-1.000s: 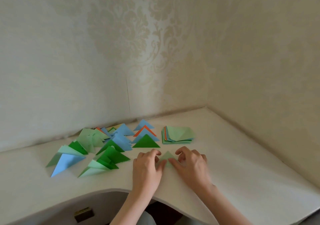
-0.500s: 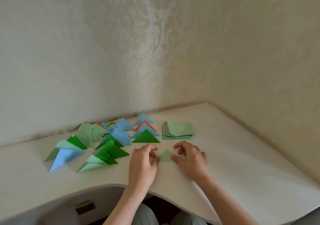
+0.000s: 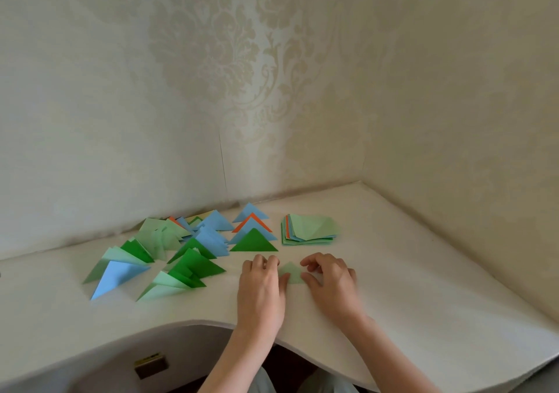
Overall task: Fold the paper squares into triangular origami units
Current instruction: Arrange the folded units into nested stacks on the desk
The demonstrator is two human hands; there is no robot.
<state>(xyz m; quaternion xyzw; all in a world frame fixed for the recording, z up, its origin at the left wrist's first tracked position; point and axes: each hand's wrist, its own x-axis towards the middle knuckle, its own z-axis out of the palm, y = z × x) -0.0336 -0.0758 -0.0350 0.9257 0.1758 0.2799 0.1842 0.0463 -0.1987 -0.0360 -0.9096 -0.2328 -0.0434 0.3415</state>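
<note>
Head view, unit: your light green triangle [image 3: 291, 272] lies flat on the counter [image 3: 408, 286], near the front edge, between your two hands.
Head view, left hand [image 3: 262, 283]: fingers curled, thumb pressing the triangle's left corner; it pins the paper down without lifting it.
Head view, right hand [image 3: 331, 280]: fingers curled, thumb on the right corner, likewise pinning.
Head view, supply: the square stack [image 3: 311, 229] sits just behind your hands, well clear.
Head view, done units: folded triangles [image 3: 187, 250] spread to your left.
Risk: uneven thumb pressure would probably skew the crease, giving a lopsided unit.
Risk: the thin paper may slide on the smooth counter if one thumb lets go first.
Risk: your left wrist passing near the finished pile could knock standing units over.
</note>
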